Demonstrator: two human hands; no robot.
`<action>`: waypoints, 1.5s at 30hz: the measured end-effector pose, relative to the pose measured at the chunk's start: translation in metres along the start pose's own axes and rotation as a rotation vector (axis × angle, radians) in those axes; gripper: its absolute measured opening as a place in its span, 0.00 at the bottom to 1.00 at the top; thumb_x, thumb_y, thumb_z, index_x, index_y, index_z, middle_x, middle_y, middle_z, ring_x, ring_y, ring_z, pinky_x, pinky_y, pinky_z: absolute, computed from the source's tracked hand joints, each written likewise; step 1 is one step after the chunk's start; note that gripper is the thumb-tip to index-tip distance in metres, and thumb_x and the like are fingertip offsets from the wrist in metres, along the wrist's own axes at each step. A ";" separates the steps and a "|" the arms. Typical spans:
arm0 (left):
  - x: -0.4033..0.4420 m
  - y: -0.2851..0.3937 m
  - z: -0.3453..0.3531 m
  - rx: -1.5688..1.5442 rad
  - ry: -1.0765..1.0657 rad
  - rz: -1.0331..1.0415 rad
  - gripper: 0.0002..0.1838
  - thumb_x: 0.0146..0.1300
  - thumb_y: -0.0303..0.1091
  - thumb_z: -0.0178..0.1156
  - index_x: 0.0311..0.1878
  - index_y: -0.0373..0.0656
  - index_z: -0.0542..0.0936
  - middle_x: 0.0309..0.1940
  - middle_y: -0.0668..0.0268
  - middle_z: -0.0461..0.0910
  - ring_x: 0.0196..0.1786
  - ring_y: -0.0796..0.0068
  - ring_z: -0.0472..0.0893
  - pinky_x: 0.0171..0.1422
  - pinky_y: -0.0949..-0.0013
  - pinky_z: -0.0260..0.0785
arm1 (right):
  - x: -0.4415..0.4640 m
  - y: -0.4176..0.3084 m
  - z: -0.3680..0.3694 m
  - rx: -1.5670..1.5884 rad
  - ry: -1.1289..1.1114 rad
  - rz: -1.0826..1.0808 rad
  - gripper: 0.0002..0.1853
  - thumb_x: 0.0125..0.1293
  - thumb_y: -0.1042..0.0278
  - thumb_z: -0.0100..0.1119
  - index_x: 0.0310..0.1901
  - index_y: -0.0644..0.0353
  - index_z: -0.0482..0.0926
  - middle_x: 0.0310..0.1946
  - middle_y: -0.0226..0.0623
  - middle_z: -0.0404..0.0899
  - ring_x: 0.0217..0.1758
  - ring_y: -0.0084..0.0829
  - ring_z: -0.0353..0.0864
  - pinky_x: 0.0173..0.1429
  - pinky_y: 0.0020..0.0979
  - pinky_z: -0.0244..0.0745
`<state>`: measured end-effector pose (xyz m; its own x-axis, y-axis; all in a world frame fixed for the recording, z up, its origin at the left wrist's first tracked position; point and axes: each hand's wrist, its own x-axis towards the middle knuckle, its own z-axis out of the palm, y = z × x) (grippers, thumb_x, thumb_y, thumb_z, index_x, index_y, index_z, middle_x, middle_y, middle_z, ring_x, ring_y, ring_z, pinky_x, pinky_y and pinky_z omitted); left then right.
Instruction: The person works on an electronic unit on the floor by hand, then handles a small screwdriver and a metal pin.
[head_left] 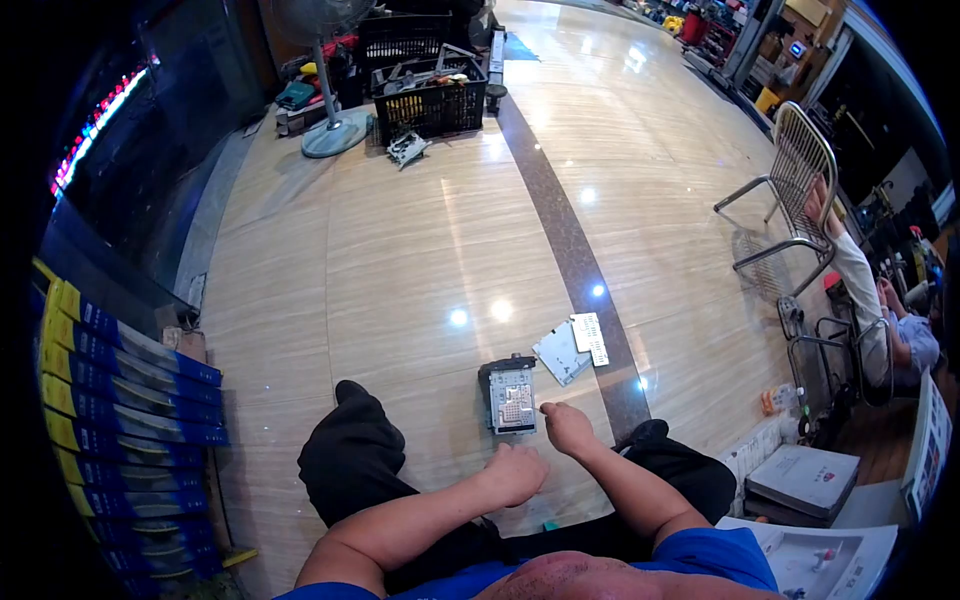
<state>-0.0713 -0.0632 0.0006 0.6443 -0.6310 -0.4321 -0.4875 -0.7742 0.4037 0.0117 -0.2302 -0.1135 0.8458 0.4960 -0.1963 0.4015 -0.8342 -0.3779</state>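
Pressing hard on one edge of the metal box [514,400] could make it skid or tip, because it sits on a smooth, glossy floor [400,260] between your legs. A careless sweep of your right hand [568,427] might also knock the pale plate [563,352] and white panel [591,340] lying just beyond. That hand's fingers are curled beside the box's right side; you cannot tell whether they grip anything. Your left hand [518,474] is bent loosely near its closest edge, its fingertips hidden, so its grasp is unclear too. The box looks silvery and squarish, with a patterned upper face and a black strip along its far end.
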 end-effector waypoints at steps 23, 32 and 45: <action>0.000 -0.001 0.000 -0.009 -0.021 0.002 0.19 0.63 0.46 0.63 0.48 0.42 0.80 0.45 0.54 0.79 0.50 0.53 0.80 0.49 0.51 0.73 | 0.002 -0.002 0.000 0.105 -0.042 0.060 0.14 0.65 0.71 0.50 0.50 0.61 0.80 0.39 0.54 0.82 0.43 0.54 0.82 0.47 0.50 0.77; -0.003 0.000 -0.003 -0.004 -0.001 0.009 0.20 0.63 0.47 0.62 0.48 0.41 0.79 0.44 0.54 0.79 0.50 0.54 0.80 0.49 0.51 0.73 | 0.004 -0.002 -0.001 0.112 -0.095 0.076 0.08 0.68 0.68 0.51 0.37 0.64 0.76 0.35 0.56 0.81 0.42 0.56 0.81 0.46 0.52 0.74; -0.002 0.000 -0.005 -0.007 -0.025 0.007 0.20 0.63 0.47 0.62 0.49 0.42 0.79 0.46 0.54 0.79 0.50 0.54 0.80 0.49 0.52 0.73 | 0.003 -0.002 -0.001 0.160 -0.074 0.034 0.15 0.65 0.71 0.50 0.50 0.64 0.80 0.39 0.57 0.82 0.44 0.55 0.81 0.50 0.50 0.76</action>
<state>-0.0699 -0.0612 0.0051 0.6257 -0.6378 -0.4491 -0.4879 -0.7692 0.4127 0.0141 -0.2276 -0.1126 0.8275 0.4891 -0.2756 0.3067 -0.8050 -0.5078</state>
